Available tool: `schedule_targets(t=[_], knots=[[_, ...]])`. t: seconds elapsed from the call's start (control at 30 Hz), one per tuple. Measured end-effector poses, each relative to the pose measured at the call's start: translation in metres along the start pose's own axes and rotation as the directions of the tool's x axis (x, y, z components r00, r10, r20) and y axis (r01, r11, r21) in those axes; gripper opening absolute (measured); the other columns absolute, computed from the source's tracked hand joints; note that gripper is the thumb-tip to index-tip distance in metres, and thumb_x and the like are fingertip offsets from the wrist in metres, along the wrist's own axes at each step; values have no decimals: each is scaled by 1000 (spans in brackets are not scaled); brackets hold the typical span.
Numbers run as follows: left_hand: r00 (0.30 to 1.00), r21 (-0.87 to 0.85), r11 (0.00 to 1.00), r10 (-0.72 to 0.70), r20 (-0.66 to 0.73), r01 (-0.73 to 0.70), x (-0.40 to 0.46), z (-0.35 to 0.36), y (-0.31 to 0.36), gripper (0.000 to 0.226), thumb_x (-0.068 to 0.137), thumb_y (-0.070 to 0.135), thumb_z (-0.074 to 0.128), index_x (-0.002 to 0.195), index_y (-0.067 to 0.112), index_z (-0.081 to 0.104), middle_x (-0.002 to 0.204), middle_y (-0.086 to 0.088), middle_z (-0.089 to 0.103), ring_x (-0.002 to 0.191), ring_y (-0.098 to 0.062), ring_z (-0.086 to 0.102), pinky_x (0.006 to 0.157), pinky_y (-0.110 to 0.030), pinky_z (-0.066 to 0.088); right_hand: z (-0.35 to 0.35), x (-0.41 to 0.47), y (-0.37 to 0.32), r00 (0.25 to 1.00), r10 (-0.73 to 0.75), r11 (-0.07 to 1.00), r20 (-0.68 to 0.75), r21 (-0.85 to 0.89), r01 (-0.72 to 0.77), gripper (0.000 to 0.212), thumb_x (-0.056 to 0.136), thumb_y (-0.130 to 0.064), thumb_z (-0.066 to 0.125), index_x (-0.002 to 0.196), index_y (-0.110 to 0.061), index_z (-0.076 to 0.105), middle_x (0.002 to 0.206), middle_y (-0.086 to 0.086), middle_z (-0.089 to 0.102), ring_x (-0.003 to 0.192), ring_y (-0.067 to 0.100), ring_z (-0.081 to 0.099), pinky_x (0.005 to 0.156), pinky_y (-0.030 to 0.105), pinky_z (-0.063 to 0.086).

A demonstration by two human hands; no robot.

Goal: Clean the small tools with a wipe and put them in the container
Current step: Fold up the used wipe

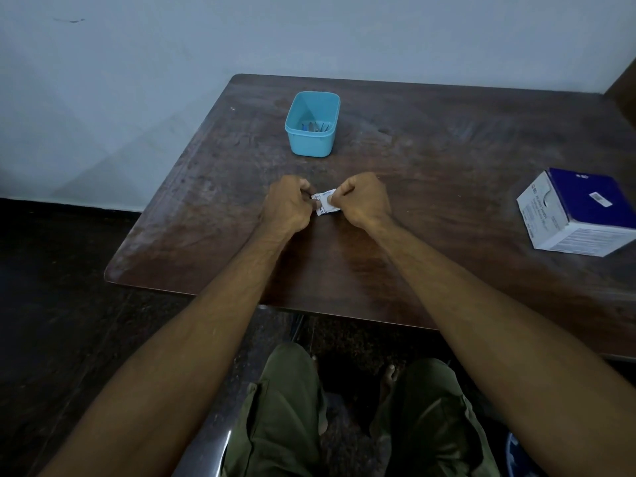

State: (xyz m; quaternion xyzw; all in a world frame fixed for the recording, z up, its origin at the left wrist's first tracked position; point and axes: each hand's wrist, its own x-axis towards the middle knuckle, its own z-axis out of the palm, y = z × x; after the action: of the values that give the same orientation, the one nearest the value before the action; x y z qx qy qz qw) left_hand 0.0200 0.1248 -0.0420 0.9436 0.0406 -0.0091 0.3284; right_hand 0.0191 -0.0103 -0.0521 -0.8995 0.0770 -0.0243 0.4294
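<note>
A small white wipe packet [326,204] with dark print is pinched between both hands above the middle of the wooden table [430,160]. My left hand [287,204] grips its left edge and my right hand [361,199] grips its right edge. Farther back stands a light blue plastic container [312,142], open on top. Several small tools [315,127], thin and partly blue, lie at its bottom; their exact shapes are too small to tell.
A white and dark blue cardboard box [581,215] of swabs sits at the table's right edge. A pale wall runs behind the table. The table's near edge lies over my knees, with dark floor to the left.
</note>
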Motion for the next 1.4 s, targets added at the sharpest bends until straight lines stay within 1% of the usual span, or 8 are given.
schedule_targets(t=[0.3, 0.43, 0.57, 0.7, 0.83, 0.97, 1.23, 1.4], knots=[[999, -224, 974, -37, 18, 40, 0, 1, 1, 11, 87, 14, 69, 94, 20, 63, 97, 2, 67, 87, -10, 62, 71, -23, 49, 5, -5, -1, 997, -39, 999, -61, -12, 39, 18, 84, -22, 72, 70, -25, 62, 91, -4, 71, 85, 8, 64, 74, 31, 55], [991, -469, 874, -90, 100, 127, -3, -2, 1, 6, 90, 14, 65, 96, 15, 62, 96, -6, 70, 78, -11, 64, 59, -21, 50, 2, -7, 2, 996, -36, 989, -77, 139, 47, 8, 82, -20, 75, 77, -18, 69, 83, -5, 70, 77, 6, 63, 67, 23, 50], [986, -603, 786, -52, 155, 137, -9, -3, 2, 11, 86, 13, 70, 95, 16, 64, 89, -2, 70, 79, -11, 65, 64, -23, 52, -8, -11, 4, 997, -24, 952, -70, 303, 44, 9, 81, -16, 76, 80, -14, 68, 68, -8, 64, 56, 0, 57, 50, 16, 44], [975, -730, 654, -55, 216, 198, -15, 1, 9, 16, 85, -2, 67, 92, 12, 64, 87, -5, 69, 80, -16, 68, 72, -29, 58, -16, -18, 1, 1000, 23, 904, -13, 427, -15, 21, 83, -15, 74, 100, -13, 62, 78, 2, 65, 61, 6, 59, 44, 18, 47], [978, -766, 614, -48, 201, 188, -18, -1, 15, 16, 84, -6, 66, 90, 9, 66, 84, -7, 69, 74, -15, 69, 64, -23, 57, -28, -23, 2, 997, -24, 881, 70, 473, -12, 17, 87, -15, 71, 102, -10, 67, 78, -1, 68, 63, 5, 63, 49, 21, 51], [980, -776, 609, -12, 198, 164, -23, -6, 19, 17, 83, -8, 66, 87, 8, 65, 81, -6, 69, 66, -12, 68, 61, -20, 56, -40, -26, 5, 985, -79, 890, 151, 457, 2, 17, 85, 1, 67, 100, -6, 66, 77, 3, 69, 60, 9, 65, 50, 21, 52], [945, -840, 459, 1, 327, 290, -37, -6, 22, 19, 89, -8, 54, 87, 6, 68, 88, -10, 69, 82, -14, 67, 66, -19, 57, -53, -37, 13, 981, -101, 840, 168, 542, -6, 19, 84, 10, 65, 82, -9, 68, 74, 8, 66, 60, 11, 64, 61, 22, 58], [879, -815, 357, -37, 475, 455, -43, -5, 24, 22, 95, 25, 56, 91, 7, 68, 87, -9, 72, 83, -14, 68, 70, -23, 59, -56, -41, 19, 983, -104, 840, 151, 542, 6, 22, 83, 10, 65, 77, -10, 70, 76, 7, 68, 66, 13, 66, 65, 24, 58]])
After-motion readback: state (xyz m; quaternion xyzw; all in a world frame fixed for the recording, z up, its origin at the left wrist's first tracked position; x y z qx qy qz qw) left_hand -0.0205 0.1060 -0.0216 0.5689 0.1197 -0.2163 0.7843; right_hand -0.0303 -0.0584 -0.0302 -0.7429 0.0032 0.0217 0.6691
